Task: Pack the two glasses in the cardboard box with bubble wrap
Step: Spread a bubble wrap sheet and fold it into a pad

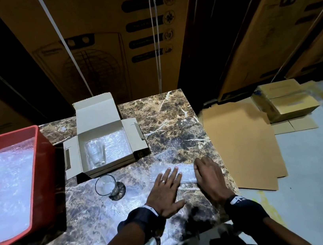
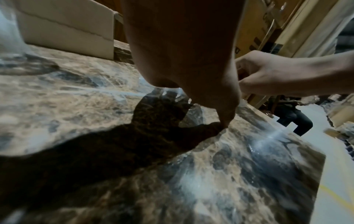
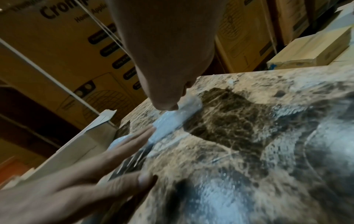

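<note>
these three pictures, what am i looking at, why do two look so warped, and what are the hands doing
No machine here: a person wears three cameras. The big picture is from the head, looking down at a marble table. The other two are from cameras on each wrist, very wide-angle, hence the warping.

On the table stands an open cardboard box with one glass upright inside on bubble wrap. A second glass stands on the table just in front of the box. At the left is a red bin of bubble wrap.

The left hand lies flat, fingers straight, pressing down a bubble wrap sheet spread on the table. The right hand has its fingers curled at the sheet's edge; the right wrist picture shows them pinching a folded part.
</note>
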